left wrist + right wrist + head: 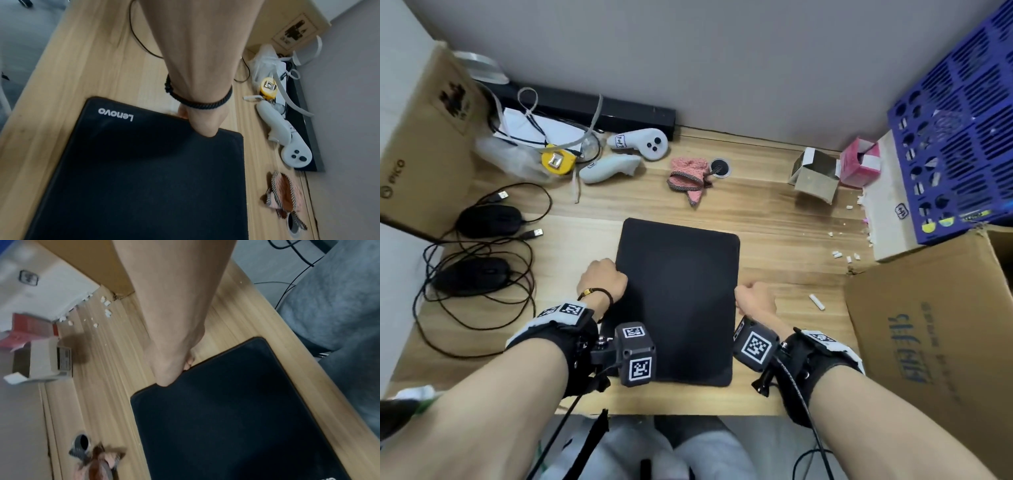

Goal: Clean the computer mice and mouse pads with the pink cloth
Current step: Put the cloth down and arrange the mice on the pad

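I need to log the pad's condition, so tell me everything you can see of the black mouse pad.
The mouse pad is a black, matte rectangle with rounded corners and a stitched-looking rim. White Lenovo lettering sits near one corner. It lies on the wooden desk, centred. The left hand pinches its left edge, the right hand its right edge.

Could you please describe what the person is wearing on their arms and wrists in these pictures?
Both forearms are bare, without sleeves. Each wrist carries a black strap with a white band, holding a black cube camera with square black-and-white markers and black cables. The left hand wrist also wears a dark braided bracelet with a gold bead. The right hand has none.
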### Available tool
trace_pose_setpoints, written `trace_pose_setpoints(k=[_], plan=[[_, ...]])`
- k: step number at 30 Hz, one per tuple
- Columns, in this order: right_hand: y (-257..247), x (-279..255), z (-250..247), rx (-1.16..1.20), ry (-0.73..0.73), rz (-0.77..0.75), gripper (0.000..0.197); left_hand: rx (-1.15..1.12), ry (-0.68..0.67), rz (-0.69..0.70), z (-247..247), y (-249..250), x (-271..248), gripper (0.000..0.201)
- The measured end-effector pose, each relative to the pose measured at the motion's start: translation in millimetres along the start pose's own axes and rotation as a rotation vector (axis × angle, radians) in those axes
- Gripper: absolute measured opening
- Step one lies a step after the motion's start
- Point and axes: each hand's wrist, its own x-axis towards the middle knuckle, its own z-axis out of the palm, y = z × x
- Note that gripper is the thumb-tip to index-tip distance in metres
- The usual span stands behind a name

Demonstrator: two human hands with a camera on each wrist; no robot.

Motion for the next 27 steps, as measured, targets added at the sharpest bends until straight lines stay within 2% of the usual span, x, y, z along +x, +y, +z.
trace_pose_setpoints(k=[3, 8, 10, 12, 15, 18, 20, 22, 27], plan=[[-15, -15, 8, -0.095, 0.067, 0.027, 0.034, 0.010, -0.094, 0.058, -12, -3, 1, 0.024], [-33, -25, 24, -0.041, 0.078, 0.014, 0.042, -0.051, -0.228, 0.156, -24, -20, 2, 0.033], [-43, -31, 32, 0.005, 0.089, -0.022, 0.040, -0.070, -0.224, 0.183, -28, -34, 2, 0.035], [-55, -36, 46, 0.144, 0.082, -0.060, 0.038, -0.089, -0.176, 0.182, -35, -53, 1, 0.037], [-73, -49, 69, 0.453, -0.068, -0.029, 0.029, -0.120, -0.078, 0.173, -49, -87, 3, 0.036], [-90, -72, 91, 0.668, -0.268, 0.049, 0.055, -0.115, 0.067, 0.146, -65, -129, 6, 0.033], [-97, -80, 104, 0.702, -0.384, 0.051, 0.068, -0.070, 0.164, 0.112, -71, -156, 9, 0.032], [-103, -89, 116, 0.704, -0.459, 0.075, 0.070, -0.069, 0.204, 0.059, -75, -176, 10, 0.034], [-116, -118, 147, 0.740, -0.617, 0.143, 0.053, 0.024, 0.285, 0.099, -77, -196, 14, 0.047]])
